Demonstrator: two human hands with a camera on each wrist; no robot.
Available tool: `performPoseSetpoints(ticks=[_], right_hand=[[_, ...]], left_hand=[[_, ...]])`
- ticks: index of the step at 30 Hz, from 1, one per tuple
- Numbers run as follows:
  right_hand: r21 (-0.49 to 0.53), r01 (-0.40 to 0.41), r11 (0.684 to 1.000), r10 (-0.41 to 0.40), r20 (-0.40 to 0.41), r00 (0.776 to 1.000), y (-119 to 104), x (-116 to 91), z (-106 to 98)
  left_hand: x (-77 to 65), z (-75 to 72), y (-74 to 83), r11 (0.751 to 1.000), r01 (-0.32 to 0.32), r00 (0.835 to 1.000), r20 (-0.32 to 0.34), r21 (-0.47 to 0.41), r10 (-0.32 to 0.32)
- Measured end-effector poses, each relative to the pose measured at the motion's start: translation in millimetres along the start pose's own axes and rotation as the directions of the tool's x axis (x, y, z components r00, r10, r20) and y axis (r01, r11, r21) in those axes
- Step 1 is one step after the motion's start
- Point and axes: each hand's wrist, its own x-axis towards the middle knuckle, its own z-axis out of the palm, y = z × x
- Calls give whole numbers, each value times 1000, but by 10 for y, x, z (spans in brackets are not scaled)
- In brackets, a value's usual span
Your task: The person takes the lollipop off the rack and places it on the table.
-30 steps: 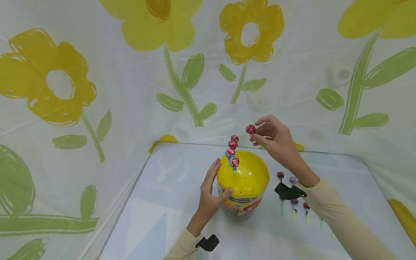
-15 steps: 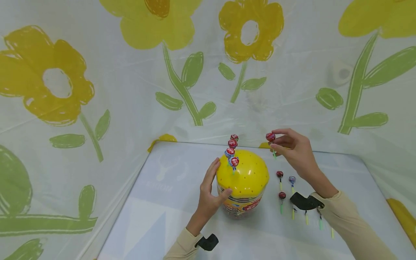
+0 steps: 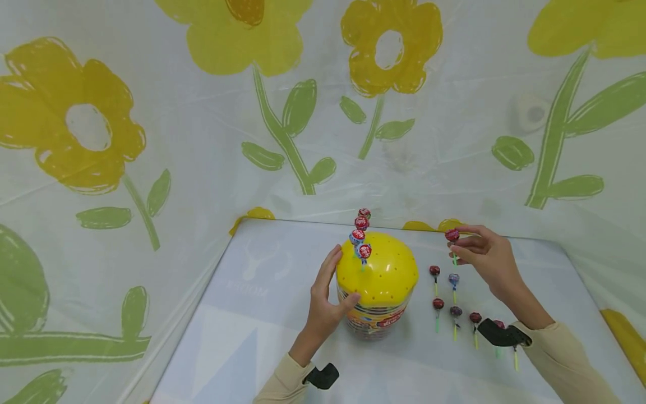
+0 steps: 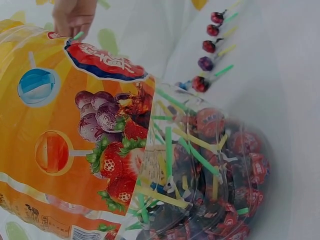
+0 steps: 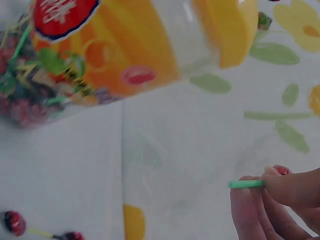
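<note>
A clear plastic lollipop jar (image 4: pixel 200 150) with a fruit-printed label and a domed yellow lid (image 3: pixel 388 269) stands on the table. Small holes dot the lid, and several wrapped lollipops (image 3: pixel 357 236) stick up from its left part in a row. My left hand (image 3: pixel 325 308) holds the jar at its left side, fingers along the lid's edge and thumb at the front. Right of the jar and raised above the table, my right hand (image 3: pixel 484 252) pinches a red-wrapped lollipop (image 3: pixel 452 235). Its green stick (image 5: pixel 245 184) points away from thumb and fingers in the right wrist view.
Several more lollipops (image 3: pixel 438 304) lie in loose rows on the white table (image 3: pixel 242 336) right of the jar, some partly behind the right wrist's black strap (image 3: pixel 504 334). Behind the table hangs a white curtain (image 3: pixel 202 168) printed with yellow flowers.
My right hand has moved right and down, away from above the jar, carrying the red lollipop. More of the lollipops on the table show now. The left hand and jar stay put.
</note>
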Motion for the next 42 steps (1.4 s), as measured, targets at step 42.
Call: performPoseSetpoints(ticks=[42], right_hand=[[-170, -426, 888, 416, -97, 904, 1316, -220, -162]], left_hand=[[74, -50, 290, 1000, -13, 1000, 0, -7, 13]])
